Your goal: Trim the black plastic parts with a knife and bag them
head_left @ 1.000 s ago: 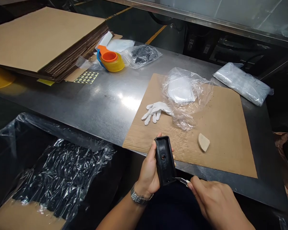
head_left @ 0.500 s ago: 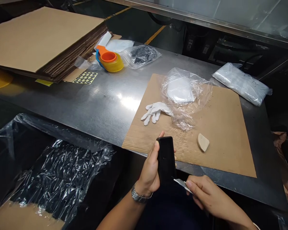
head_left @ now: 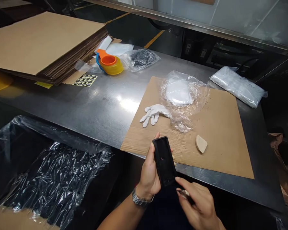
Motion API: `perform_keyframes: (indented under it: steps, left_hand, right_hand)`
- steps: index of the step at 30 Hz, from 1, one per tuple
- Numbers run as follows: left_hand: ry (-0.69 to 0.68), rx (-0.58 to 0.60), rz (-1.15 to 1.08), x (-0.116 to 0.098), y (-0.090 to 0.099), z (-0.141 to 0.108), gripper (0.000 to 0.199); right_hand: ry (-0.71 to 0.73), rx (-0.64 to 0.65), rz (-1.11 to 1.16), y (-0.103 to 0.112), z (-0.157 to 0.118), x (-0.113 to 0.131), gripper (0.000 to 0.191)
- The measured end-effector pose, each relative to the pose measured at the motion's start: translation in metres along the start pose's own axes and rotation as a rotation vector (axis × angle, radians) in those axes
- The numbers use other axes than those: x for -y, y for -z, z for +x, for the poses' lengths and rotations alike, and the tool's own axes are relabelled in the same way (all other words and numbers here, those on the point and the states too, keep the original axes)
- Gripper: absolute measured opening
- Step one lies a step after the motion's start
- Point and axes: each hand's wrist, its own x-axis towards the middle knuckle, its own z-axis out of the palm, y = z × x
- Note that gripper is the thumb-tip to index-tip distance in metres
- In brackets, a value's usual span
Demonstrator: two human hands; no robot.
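A black rectangular tray-like part (head_left: 165,161) is gripped in my left hand (head_left: 150,174), its hollow side facing up, thumb along its left edge. My right hand (head_left: 196,201) is at the part's lower right corner, its index fingertip touching or very near that corner. Between its fingers is a small blade-like tool (head_left: 184,193), partly hidden by the fingers. Beyond the hands, a beige wedge-shaped block (head_left: 201,144) and a white glove (head_left: 155,114) lie on a cardboard sheet (head_left: 220,134).
Clear plastic with white contents (head_left: 179,91) lies on the cardboard. A wrapped white packet (head_left: 238,86) is at the back right. On the metal table (head_left: 93,108) are a tape dispenser (head_left: 109,64), a sticker sheet (head_left: 85,80) and stacked cardboard (head_left: 45,41). Bagged black items (head_left: 52,179) are lower left.
My right hand has moved nearer the black part and turned, and the blade now points differently, mostly behind the fingers. The black part is tilted more to the left. The view has shifted slightly.
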Motion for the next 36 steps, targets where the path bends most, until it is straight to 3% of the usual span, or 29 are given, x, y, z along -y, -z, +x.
perform_keyframes:
  steps: [3, 7, 10, 12, 14, 16, 20, 26, 31, 34, 36]
  left_hand:
    - [-0.009, -0.006, -0.028, 0.001, 0.001, -0.001, 0.047]
    - [-0.006, -0.013, -0.053, 0.000, 0.004, 0.000, 0.047]
    - [0.028, -0.018, -0.054, -0.001, 0.004, 0.001, 0.046]
    - [0.061, -0.009, -0.055, -0.002, 0.004, 0.001, 0.047]
    - [0.079, 0.007, -0.048, -0.002, 0.003, 0.000, 0.047]
    - [0.087, 0.019, -0.032, -0.001, 0.003, -0.002, 0.047]
    - [0.102, 0.031, 0.000, -0.001, 0.003, -0.004, 0.048]
    - [0.209, 0.001, -0.057, -0.004, 0.004, 0.001, 0.046]
    - [0.294, 0.002, -0.092, -0.004, 0.005, 0.006, 0.044]
    - [0.388, 0.050, -0.132, -0.003, 0.007, 0.009, 0.038]
    - [0.452, 0.087, -0.147, -0.002, 0.009, 0.011, 0.039]
  right_hand:
    - [0.084, -0.012, -0.034, -0.009, -0.002, 0.002, 0.047]
    - [-0.025, 0.029, 0.151, -0.013, -0.009, 0.010, 0.027]
    - [-0.329, -0.004, 0.165, -0.007, -0.010, 0.012, 0.011]
    - [-0.605, 0.012, 0.204, 0.000, -0.005, 0.010, 0.019]
    - [-0.798, 0.099, 0.326, 0.007, 0.004, 0.006, 0.029]
    - [-0.880, 0.221, 0.431, 0.012, 0.012, 0.003, 0.033]
    - [-0.837, 0.372, 0.364, 0.014, 0.023, -0.001, 0.031]
    - [-0.726, 0.261, 0.156, 0.019, 0.024, -0.009, 0.033]
    - [-0.621, 0.301, 0.020, 0.025, 0.027, -0.013, 0.031]
    - [-0.585, 0.251, -0.223, 0.030, 0.029, -0.026, 0.033]
    - [-0.578, 0.166, -0.522, 0.036, 0.030, -0.043, 0.032]
